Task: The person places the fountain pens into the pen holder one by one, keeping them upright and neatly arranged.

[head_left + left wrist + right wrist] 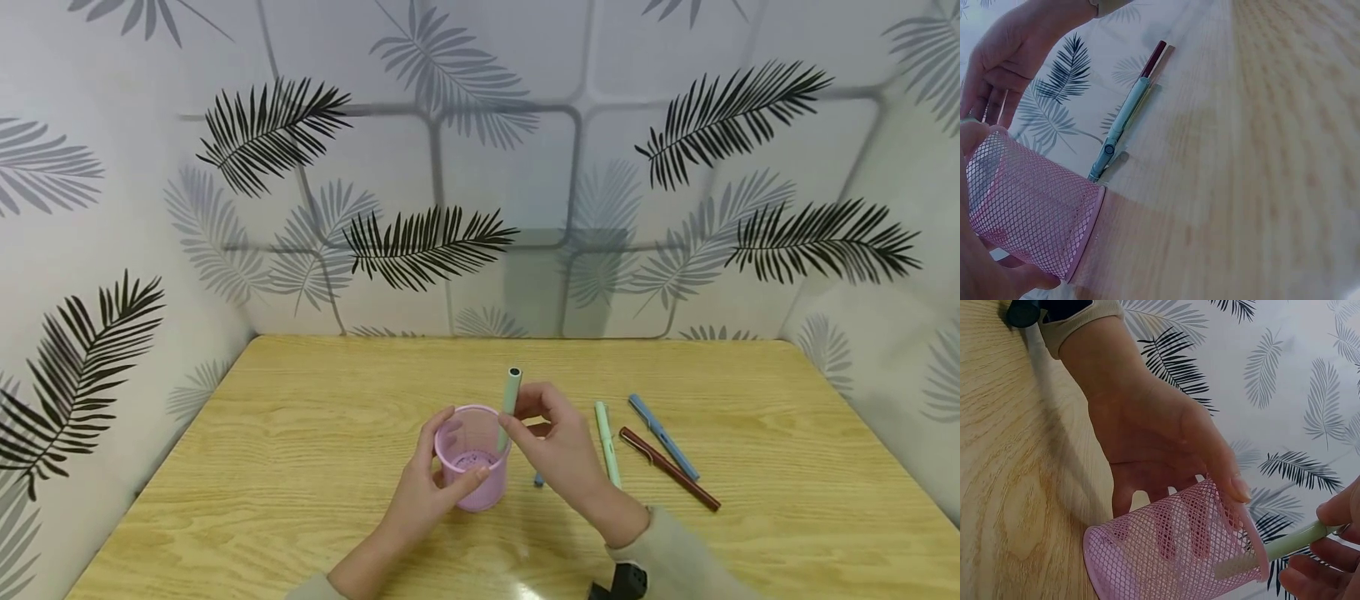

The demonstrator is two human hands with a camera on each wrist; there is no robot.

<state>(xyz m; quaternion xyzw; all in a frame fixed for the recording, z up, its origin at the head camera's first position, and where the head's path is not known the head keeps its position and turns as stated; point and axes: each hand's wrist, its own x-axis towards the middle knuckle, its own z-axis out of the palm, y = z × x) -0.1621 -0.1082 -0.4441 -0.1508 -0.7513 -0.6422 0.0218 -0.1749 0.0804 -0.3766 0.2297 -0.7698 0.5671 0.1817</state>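
My left hand grips a pink mesh pen cup standing on the table, with fingers and thumb around its sides. In my right hand, a light green pen is pinched near the cup's right rim. The lower end of that pen is inside the cup, as the right wrist view shows through the mesh. The left wrist view shows the mesh cup from the side, upright on the table. My right hand is above its rim there.
To the right lie another light green pen, a dark red pen and a blue pen. A small blue pen end shows beside my right hand, the rest hidden. A leaf-patterned wall rises behind the wooden table.
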